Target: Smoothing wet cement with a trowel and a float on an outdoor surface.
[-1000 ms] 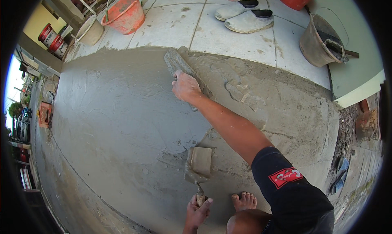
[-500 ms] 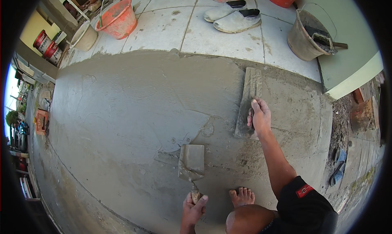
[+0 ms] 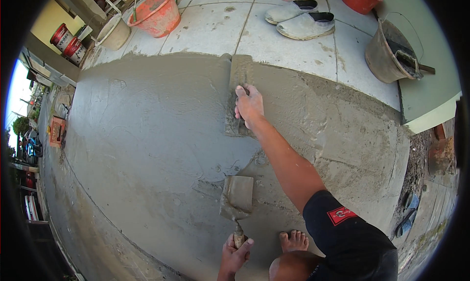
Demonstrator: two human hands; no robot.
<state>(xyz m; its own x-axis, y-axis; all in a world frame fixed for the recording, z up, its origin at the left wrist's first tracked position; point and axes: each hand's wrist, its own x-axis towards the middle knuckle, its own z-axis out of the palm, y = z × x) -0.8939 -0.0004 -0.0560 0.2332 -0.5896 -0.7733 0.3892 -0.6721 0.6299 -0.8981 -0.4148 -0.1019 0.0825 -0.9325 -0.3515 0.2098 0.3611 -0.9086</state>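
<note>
My right hand point(image 3: 250, 106) grips the handle of a long rectangular plastering float point(image 3: 240, 68), smeared with cement. The float lies flat on wet grey mortar point(image 3: 147, 114), its far end at the border of the pale tiles. Nearer to me, my left hand point(image 3: 235, 254) is wrapped round the wooden handle of a trowel point(image 3: 240, 193). That trowel's square blade carries some wet cement and is above or on the mortar; I cannot tell whether it touches. Smooth mortar spreads to the left of the float, and a rougher surface point(image 3: 352, 134) lies to its right.
Pale floor tiles point(image 3: 215, 28) run along the far side, with a pair of dusty shoes point(image 3: 306, 24), a red bucket point(image 3: 155, 14) and a grey bucket point(image 3: 387, 55) holding tools. A wall corner point(image 3: 431, 104) juts in at right. Blue sandals point(image 3: 407, 215) lie at far right. My bare foot point(image 3: 294, 241) is near me.
My right hand has swept the float leftward and away from me across the mortar, up to the tile border. The left hand with the trowel stays nearly in place; the view has shifted slightly.
</note>
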